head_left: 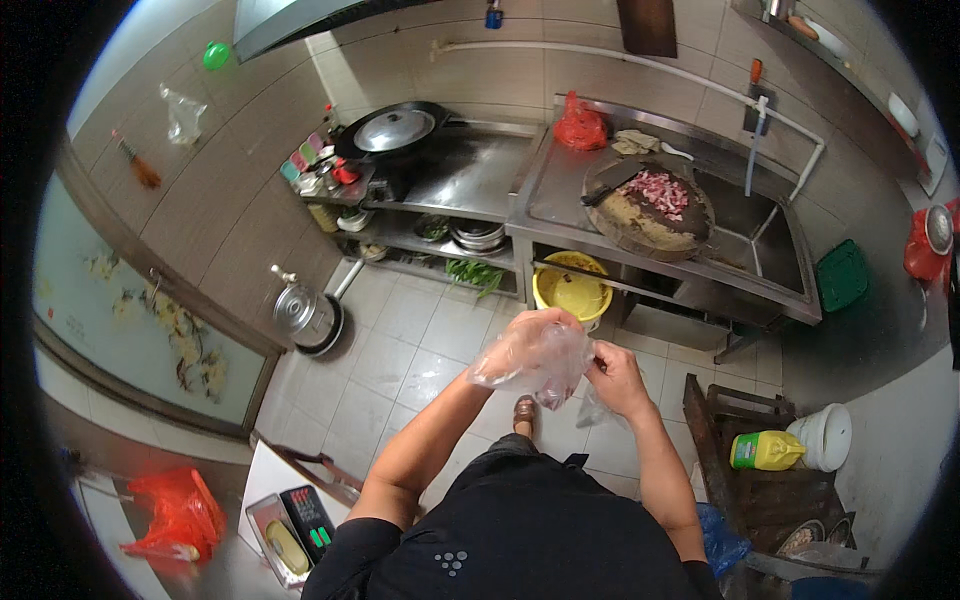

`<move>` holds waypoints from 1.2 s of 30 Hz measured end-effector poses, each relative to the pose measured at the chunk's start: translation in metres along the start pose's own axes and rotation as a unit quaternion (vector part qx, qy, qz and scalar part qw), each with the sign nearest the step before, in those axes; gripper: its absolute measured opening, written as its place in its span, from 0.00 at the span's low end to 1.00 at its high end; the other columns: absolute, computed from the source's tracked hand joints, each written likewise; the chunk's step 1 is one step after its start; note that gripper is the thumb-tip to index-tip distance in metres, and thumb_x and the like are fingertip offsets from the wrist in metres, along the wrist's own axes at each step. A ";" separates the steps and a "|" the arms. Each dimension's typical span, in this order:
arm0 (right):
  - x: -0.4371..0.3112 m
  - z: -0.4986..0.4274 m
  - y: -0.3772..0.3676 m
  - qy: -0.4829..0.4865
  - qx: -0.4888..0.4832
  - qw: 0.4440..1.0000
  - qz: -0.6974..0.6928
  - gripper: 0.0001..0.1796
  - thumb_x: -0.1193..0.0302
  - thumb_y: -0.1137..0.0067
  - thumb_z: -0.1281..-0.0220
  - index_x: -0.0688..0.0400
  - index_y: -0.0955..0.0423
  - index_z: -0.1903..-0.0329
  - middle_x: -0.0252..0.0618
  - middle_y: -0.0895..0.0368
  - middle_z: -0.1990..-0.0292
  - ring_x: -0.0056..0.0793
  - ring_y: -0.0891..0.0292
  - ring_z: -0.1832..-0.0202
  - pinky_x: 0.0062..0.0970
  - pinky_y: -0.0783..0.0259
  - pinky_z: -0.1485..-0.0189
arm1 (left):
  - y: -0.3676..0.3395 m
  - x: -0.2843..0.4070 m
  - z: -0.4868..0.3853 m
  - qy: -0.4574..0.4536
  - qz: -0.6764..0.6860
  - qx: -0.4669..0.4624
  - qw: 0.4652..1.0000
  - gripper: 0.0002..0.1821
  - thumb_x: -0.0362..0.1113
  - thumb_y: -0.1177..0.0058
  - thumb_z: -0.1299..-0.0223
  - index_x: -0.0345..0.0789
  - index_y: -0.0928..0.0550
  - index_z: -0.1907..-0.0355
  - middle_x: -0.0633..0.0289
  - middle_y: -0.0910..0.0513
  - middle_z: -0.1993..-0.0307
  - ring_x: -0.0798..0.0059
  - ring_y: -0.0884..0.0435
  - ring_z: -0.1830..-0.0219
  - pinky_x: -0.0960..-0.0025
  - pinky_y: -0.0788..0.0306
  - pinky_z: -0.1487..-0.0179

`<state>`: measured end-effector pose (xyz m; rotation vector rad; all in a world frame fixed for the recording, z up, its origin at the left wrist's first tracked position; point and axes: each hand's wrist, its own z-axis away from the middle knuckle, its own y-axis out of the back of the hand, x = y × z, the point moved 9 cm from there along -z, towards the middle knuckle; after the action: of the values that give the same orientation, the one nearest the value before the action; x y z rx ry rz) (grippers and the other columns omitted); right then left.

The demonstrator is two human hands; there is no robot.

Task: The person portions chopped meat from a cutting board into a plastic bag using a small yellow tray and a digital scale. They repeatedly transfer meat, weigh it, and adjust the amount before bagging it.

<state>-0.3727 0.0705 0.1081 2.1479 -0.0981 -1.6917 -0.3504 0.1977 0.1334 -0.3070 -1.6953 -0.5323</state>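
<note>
My left hand (534,337) is partly covered by a clear plastic bag (551,367), which seems to be drawn over it. At the bag's right edge, the fingers of my right hand (619,379) pinch the plastic. Another piece of clear plastic (596,409) hangs below my right hand. Beyond both hands, chopped raw meat (660,193) lies on a round wooden chopping block (637,225), with a cleaver (619,180) beside it. The block rests partly over the steel sink unit. A yellow basin (574,289) is under the counter, just past my hands.
A covered wok (394,129) sits on the steel counter at the back left. A metal pot (304,311) stands on the tiled floor (386,356). At the right are a wooden rack (705,427), a yellow jug (765,450) and a white bucket (825,435). A scale (307,517) lies at lower left.
</note>
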 end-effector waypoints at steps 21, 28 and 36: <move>0.136 -0.071 0.044 -0.027 0.006 0.936 0.351 0.44 0.61 0.29 0.60 0.59 0.41 0.39 0.43 0.29 0.52 0.32 0.27 0.58 0.29 0.29 0.57 | -0.050 -0.038 -0.191 -0.200 0.011 -0.214 0.956 0.18 0.37 0.46 0.52 0.33 0.26 0.57 0.57 0.23 0.64 0.63 0.24 0.60 0.64 0.29 0.57; 0.211 -0.098 0.062 -0.223 0.066 0.973 0.013 0.25 0.65 0.34 0.50 0.61 0.30 0.50 0.37 0.24 0.59 0.29 0.27 0.57 0.28 0.30 0.55 | -0.093 0.000 -0.224 -0.188 -0.048 -0.232 0.953 0.29 0.34 0.45 0.50 0.35 0.35 0.43 0.52 0.23 0.58 0.62 0.24 0.57 0.62 0.31 0.53; 0.115 -0.141 0.060 -0.076 -0.043 0.926 -0.368 0.31 0.67 0.39 0.44 0.59 0.39 0.38 0.38 0.33 0.42 0.26 0.35 0.44 0.28 0.31 0.46 | -0.086 0.015 -0.256 -0.116 -0.125 -0.223 0.960 0.33 0.28 0.51 0.52 0.33 0.39 0.39 0.53 0.24 0.78 0.61 0.22 0.74 0.62 0.30 0.68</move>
<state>-0.1979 0.0190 0.0498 2.1144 0.8221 -2.1903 -0.1768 -0.0070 0.1648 -0.4972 -1.8407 -1.1085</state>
